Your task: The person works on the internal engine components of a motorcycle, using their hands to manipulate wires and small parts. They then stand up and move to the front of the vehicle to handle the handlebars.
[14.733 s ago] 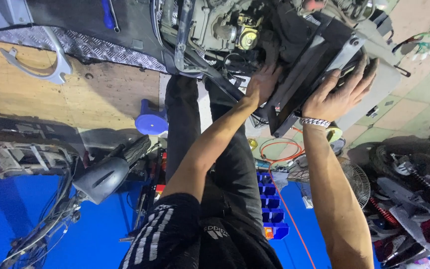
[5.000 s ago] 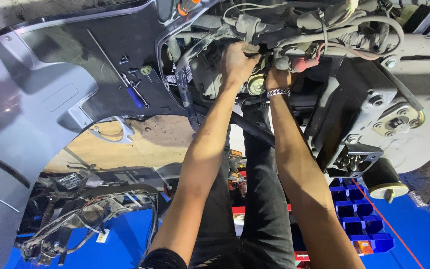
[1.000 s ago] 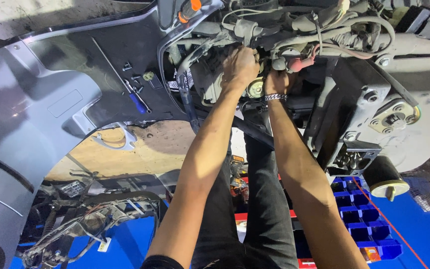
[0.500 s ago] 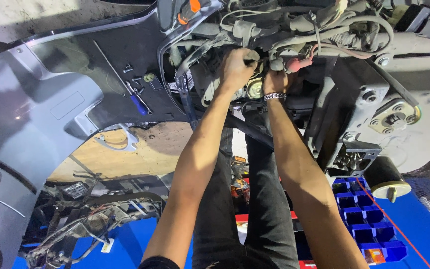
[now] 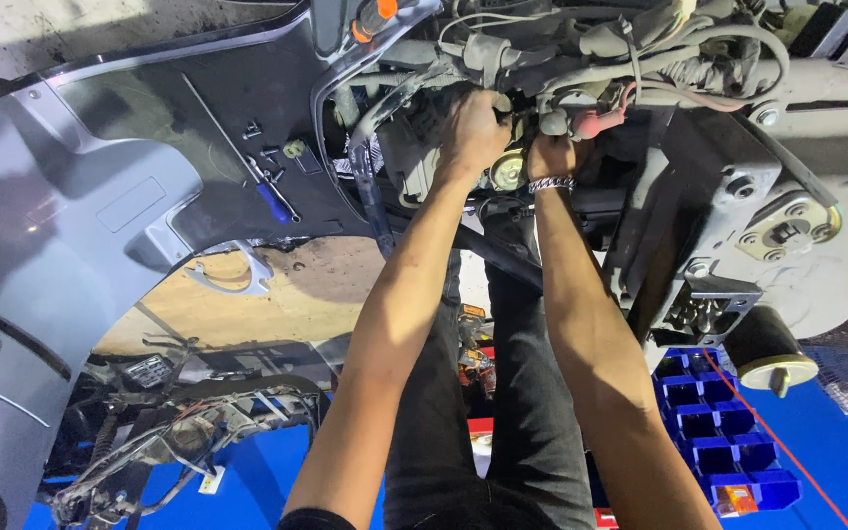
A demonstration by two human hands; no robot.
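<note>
Head view: both arms are reaching up into the engine (image 5: pixel 581 108); the left hand (image 5: pixel 473 128) is closing around a part beside the cables (image 5: pixel 640 59), the right hand (image 5: pixel 550 155) is gripping just beside it, hands nearly touching. Loosening or seating a fitting, likely; next move is calling for steady twisting grip. A blue-handled screwdriver (image 5: pixel 272 196) is lying on the grey panel (image 5: pixel 71 216).

A small white rectangular tag (image 5: pixel 210 480) hangs among the tangled wiring at lower left, against the blue floor. Its face is too small to make out. No packages, signs or screens show.
</note>
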